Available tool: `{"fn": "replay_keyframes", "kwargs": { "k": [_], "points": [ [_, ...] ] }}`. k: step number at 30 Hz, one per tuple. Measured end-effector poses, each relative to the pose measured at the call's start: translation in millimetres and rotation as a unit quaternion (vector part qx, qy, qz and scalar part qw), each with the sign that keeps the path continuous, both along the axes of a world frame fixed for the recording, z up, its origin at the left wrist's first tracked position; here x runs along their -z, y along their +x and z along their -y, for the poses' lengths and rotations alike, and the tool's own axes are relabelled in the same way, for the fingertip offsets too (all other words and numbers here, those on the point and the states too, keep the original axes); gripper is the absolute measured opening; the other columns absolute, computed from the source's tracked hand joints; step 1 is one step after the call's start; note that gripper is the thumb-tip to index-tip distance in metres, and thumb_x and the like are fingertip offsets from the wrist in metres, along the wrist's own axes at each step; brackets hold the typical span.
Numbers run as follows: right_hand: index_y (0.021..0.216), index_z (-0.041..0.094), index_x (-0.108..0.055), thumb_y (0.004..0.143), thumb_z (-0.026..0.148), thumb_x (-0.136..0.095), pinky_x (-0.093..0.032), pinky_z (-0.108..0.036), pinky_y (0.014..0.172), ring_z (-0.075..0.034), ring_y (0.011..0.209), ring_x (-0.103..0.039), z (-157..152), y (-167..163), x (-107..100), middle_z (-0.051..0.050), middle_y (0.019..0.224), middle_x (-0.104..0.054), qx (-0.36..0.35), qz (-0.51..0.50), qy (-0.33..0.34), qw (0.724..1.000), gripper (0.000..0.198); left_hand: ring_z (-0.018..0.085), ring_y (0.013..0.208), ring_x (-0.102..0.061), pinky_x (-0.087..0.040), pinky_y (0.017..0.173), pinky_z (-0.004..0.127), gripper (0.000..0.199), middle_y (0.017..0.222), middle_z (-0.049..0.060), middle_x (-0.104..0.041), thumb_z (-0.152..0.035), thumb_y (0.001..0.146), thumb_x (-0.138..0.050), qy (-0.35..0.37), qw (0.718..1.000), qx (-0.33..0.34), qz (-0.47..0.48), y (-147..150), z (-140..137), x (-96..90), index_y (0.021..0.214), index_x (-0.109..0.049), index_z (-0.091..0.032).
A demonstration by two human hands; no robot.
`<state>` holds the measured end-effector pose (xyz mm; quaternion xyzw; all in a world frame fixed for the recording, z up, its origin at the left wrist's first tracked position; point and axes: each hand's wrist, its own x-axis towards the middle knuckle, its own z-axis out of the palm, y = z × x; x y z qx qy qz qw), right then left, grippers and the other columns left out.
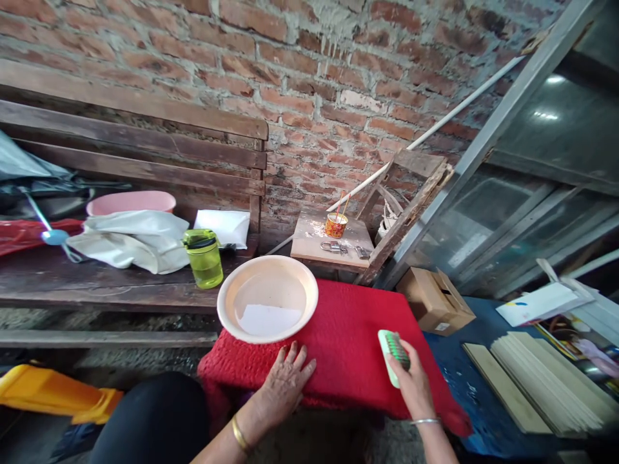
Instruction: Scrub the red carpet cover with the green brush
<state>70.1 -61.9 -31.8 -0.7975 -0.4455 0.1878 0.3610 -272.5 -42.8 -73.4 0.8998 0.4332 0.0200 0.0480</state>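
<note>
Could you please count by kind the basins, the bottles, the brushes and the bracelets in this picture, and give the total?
Basins: 2 (round cream plastic basin, pink plastic basin)
Bottles: 1 (translucent yellow-green plastic bottle)
Brushes: 1 (pale brush with green bristles, in the right hand)
Bracelets: 2 (gold-coloured metal bracelet, silver-coloured metal bracelet)
Total: 6

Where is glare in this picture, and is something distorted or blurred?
Head view throughout: glare spots on the dark panel; a pale patch, perhaps reflection, in the basin; the grey frame slants, possibly wide-angle distortion or camera tilt; the brush shows no clear blur.
</note>
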Motion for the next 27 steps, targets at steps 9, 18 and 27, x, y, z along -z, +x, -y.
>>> {"fn": "replay_keyframes", "kwargs": {
  "k": [9,18,27],
  "points": [
    [0.119,0.024,-0.066,0.089,0.062,-0.052,-0.051,-0.051,0.093,-0.033,0.103,-0.066,3,-73,43,-0.011,0.109,-0.072,-0.124,0.115,0.135,0.976,0.051,0.044,0.148,-0.031,-0.030,0.117,0.065,0.079,0.159,0.018,-0.039,-0.014,0.080,-0.071,-0.004,1.000,-0.010,-0.005,10,-4,5.5,0.153,-0.044,-0.025],
    [0.121,0.025,-0.067,0.094,0.067,-0.045,-0.053,-0.047,0.089,-0.031,0.099,-0.067,0,-73,55,-0.011,0.108,-0.072,-0.120,0.180,0.163,0.963,0.055,0.042,0.146,-0.035,-0.032,0.114,0.066,0.068,0.157,0.017,-0.042,-0.020,0.085,-0.063,0.035,0.999,-0.005,-0.012,9,-9,21.9,0.151,-0.046,-0.027],
    [0.120,0.024,-0.067,0.093,0.053,-0.054,-0.054,-0.041,0.084,-0.026,0.095,-0.068,-3,-70,58,-0.009,0.103,-0.073,-0.123,0.229,0.184,0.948,0.042,0.042,0.150,-0.027,-0.026,0.118,0.065,0.073,0.161,0.016,-0.037,-0.025,0.085,-0.066,-0.001,1.000,-0.010,-0.020,10,-8,13.8,0.154,-0.042,-0.028]
  ]
}}
